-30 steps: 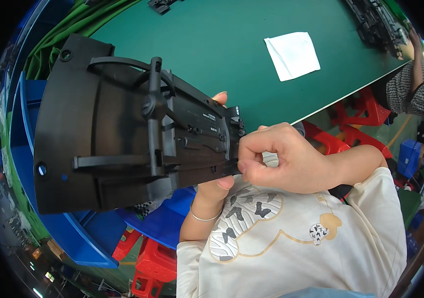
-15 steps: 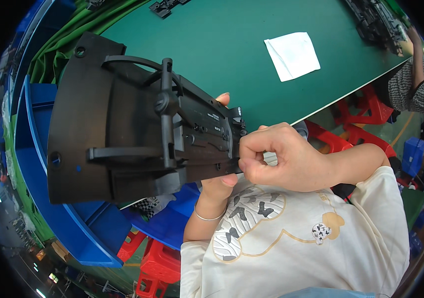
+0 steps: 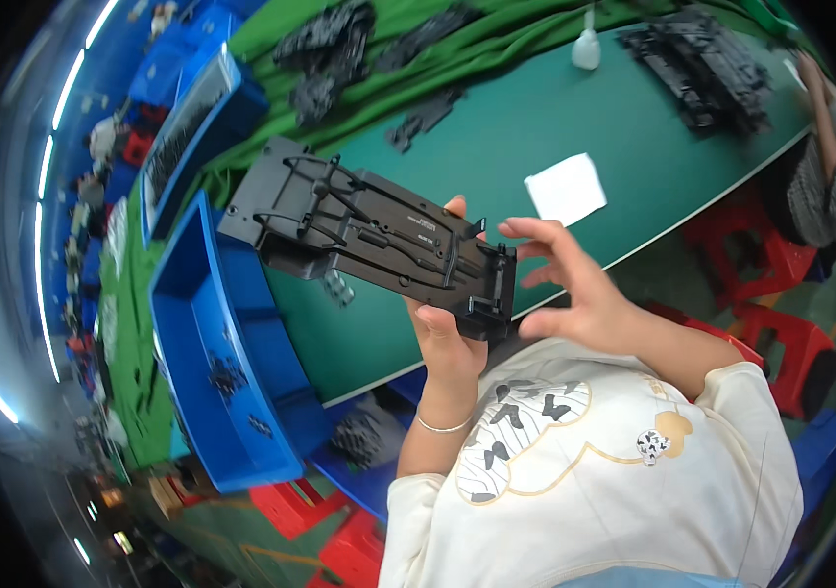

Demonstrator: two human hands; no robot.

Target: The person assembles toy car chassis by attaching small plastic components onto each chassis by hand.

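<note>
A long black plastic chassis, like that of a model car (image 3: 393, 240), is held up tilted over the green table. My left hand (image 3: 449, 338) grips it from below near its right end, thumb on the near edge and fingertips showing at the far edge. A curved frame of black bars stands on its left part, and small raised brackets sit at its right end. Just right of that end, my right hand (image 3: 574, 289) is open, fingers spread and slightly blurred. Nothing shows between those fingers.
Left of the chassis stands a blue bin (image 3: 232, 392) with small black parts inside. A white sheet (image 3: 567, 189) lies on the green table (image 3: 457, 157). Farther back are a white bottle (image 3: 586, 49), stacked black parts (image 3: 702, 69) and green cloth (image 3: 525, 39). Another person's arm (image 3: 819, 127) is at far right.
The chassis has moved farther from me and now looks smaller, still in my left hand. My right hand's fingers have spread from a pinch at its end. The view has shifted, showing more table.
</note>
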